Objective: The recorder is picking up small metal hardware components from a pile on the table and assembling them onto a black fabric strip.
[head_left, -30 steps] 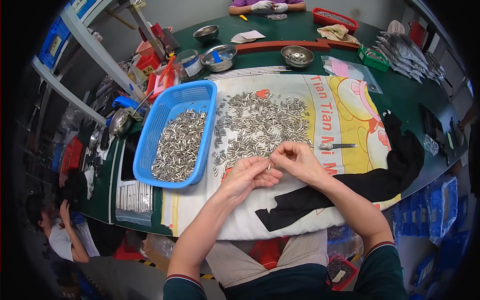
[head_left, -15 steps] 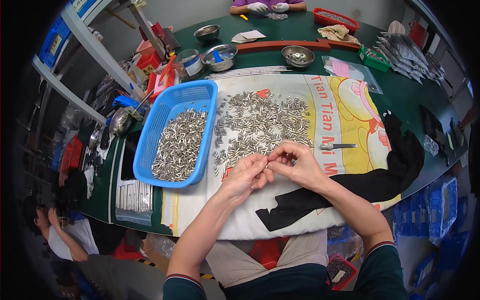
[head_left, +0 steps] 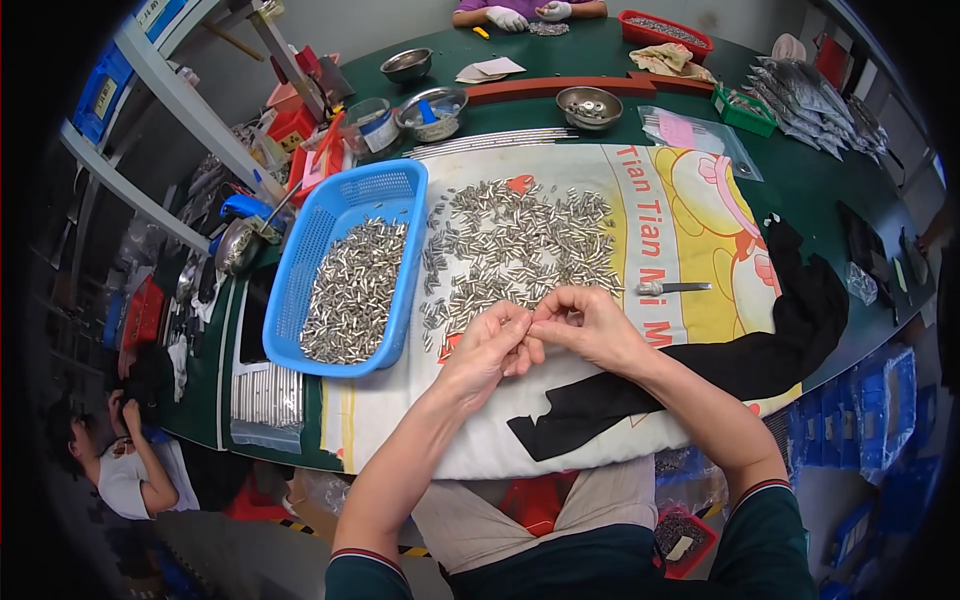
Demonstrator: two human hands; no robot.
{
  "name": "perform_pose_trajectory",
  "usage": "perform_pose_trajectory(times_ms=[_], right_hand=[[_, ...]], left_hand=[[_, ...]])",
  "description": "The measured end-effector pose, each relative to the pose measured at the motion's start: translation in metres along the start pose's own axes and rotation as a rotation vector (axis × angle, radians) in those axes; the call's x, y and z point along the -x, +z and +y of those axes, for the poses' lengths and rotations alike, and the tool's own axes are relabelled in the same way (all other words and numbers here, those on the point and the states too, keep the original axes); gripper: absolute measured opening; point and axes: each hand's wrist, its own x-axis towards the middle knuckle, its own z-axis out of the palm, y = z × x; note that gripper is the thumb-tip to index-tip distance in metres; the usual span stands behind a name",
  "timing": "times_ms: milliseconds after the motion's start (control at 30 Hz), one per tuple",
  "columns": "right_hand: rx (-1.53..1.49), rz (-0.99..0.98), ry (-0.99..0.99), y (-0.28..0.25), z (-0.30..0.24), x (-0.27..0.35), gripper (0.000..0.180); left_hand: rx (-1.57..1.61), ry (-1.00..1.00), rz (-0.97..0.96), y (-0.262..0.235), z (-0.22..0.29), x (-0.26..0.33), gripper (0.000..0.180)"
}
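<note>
My left hand (head_left: 497, 345) and my right hand (head_left: 588, 327) meet at their fingertips over the near edge of a spread of small metal pins (head_left: 530, 240). Both are closed in a pinch; whatever sits between the fingers is too small and covered to name. The loose pins lie on a printed cloth (head_left: 400, 430) in front of me. Left of them stands a blue plastic basket (head_left: 418, 250) holding a heap of similar pins (head_left: 355, 300). A short tool with a dark handle (head_left: 685, 287) rests on the cloth, right of the pins.
Black fabric (head_left: 690, 375) lies across the cloth's right side. Metal bowls (head_left: 590, 108) and long thin rods (head_left: 490, 143) are beyond the cloth. Bagged rods (head_left: 268, 395) lie left. Across the table a person in white gloves (head_left: 507, 18) works; another person (head_left: 140, 470) sits at lower left.
My hands stay pinched together in nearly the same place. The whole view has shifted slightly. The gloved hands across the table have moved a little.
</note>
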Motion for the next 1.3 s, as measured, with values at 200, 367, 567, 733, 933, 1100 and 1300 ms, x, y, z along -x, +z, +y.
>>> perform_pose_trajectory(times_ms=[200, 367, 567, 733, 933, 1100, 1300], right_hand=[[-0.114, -0.017, -0.030, 0.002, 0.000, 0.000, 0.010], [-0.148, 0.035, 0.006, -0.004, 0.004, -0.003, 0.009], [-0.022, 0.013, 0.006, -0.002, 0.003, -0.002, 0.011], [-0.025, 0.041, -0.064, 0.007, 0.005, -0.001, 0.019], [-0.028, 0.050, -0.083, 0.009, 0.007, 0.000, 0.021], [-0.040, -0.013, -0.077, 0.006, 0.010, -0.001, 0.021], [-0.119, 0.096, -0.022, 0.004, 0.007, -0.003, 0.015]], left_hand=[[0.143, -0.044, 0.024, 0.000, 0.003, -0.001, 0.013], [0.060, -0.107, -0.003, -0.001, 0.003, -0.002, 0.015], [0.112, -0.034, 0.028, -0.002, 0.002, 0.000, 0.020], [-0.032, 0.018, 0.066, 0.003, -0.001, 0.000, 0.026], [-0.073, 0.016, 0.059, 0.005, -0.002, 0.000, 0.027], [-0.045, -0.007, 0.034, 0.008, -0.003, 0.001, 0.030], [-0.015, 0.025, 0.051, 0.001, 0.008, 0.002, 0.026]])
